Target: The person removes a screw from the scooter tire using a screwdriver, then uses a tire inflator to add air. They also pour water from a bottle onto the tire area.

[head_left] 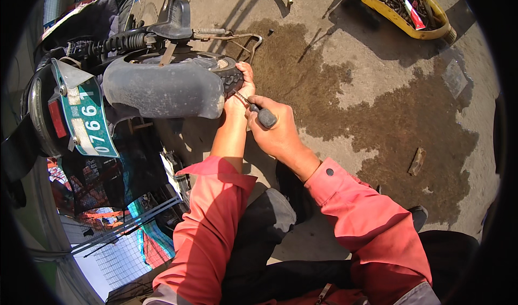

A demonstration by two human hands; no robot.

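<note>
The black tyre [231,79] of a scooter's wheel sits under a grey, scuffed mudguard [162,89]. My left hand [240,92] is wrapped round the tyre's right side, with fingertips showing over its tread. My right hand [275,129] grips a tool with a dark handle [265,117]. Its thin metal shaft [242,97] points up-left to the tyre's lower right edge, beside my left hand. Whether the tip is in the tyre I cannot tell.
A shock absorber [118,42], a bent metal stand [253,40] and a green number plate [81,111] are on the scooter. A yellow container of tools [415,32] stands at upper right on concrete ground [324,30] with a wet patch. A small flat scrap [416,161] lies at right.
</note>
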